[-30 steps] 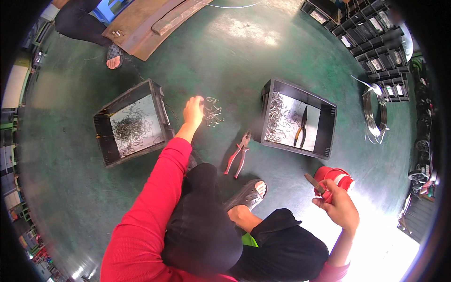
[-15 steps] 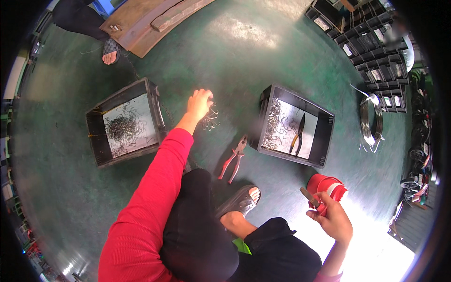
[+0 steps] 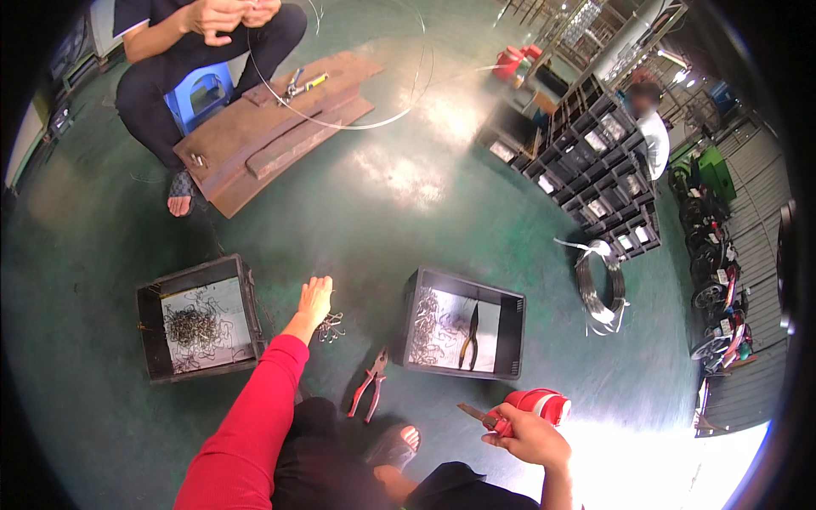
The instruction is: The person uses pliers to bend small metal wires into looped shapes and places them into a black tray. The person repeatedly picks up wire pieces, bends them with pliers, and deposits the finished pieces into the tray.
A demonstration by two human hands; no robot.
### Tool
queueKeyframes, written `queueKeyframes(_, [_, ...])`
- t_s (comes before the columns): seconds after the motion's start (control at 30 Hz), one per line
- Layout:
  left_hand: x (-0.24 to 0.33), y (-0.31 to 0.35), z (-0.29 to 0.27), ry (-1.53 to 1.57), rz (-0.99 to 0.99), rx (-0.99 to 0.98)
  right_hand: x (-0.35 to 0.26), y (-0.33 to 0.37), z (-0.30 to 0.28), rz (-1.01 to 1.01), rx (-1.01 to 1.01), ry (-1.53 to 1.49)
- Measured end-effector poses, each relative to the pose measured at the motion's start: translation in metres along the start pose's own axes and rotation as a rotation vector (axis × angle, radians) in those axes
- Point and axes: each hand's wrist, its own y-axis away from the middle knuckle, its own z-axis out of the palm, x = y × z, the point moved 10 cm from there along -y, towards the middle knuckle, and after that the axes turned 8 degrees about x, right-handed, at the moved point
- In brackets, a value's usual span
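Observation:
My left hand (image 3: 315,299) reaches down to the floor beside a small heap of bent wire hooks (image 3: 331,328). Its fingers are curled, and their tips are hidden, so whatever they grip cannot be made out. My right hand (image 3: 531,436) is closed round the red handles of pliers (image 3: 473,413), jaws pointing left. A second pair of pliers (image 3: 371,384), with red-and-white handles, lies on the floor between my hands. Left of my left hand is a black crate (image 3: 248,310) with many wire hooks; another black crate (image 3: 510,340) holds hooks and dark-handled pliers (image 3: 471,340).
Behind my right hand lies a red bucket (image 3: 552,406). A wire coil (image 3: 598,289) rests near stacked black crates (image 3: 586,161) at right. Far left, a co-worker sits on a blue stool (image 3: 200,95), handling long wire above a wooden board (image 3: 289,110).
The view has tilted up, bringing the co-worker and far room into sight. My left hand stays by the hook heap, and my right hand still holds the pliers.

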Motion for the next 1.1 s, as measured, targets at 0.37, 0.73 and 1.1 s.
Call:
queueKeyframes(0.37, [-0.021, 0.034, -0.026, 0.111, -0.345, 0.155, -0.026, 0.011, -0.001, -0.049, 0.037, 0.054])
queueKeyframes(0.73, [0.001, 0.048, -0.058, 0.487, -0.463, -0.057, -0.04, 0.003, 0.0, -0.072, 0.073, 0.045])
queueKeyframes(1.1, [0.269, 0.065, -0.45, 1.064, 0.332, -0.015, -0.123, -0.009, -0.045, -0.222, 0.017, -1.175])
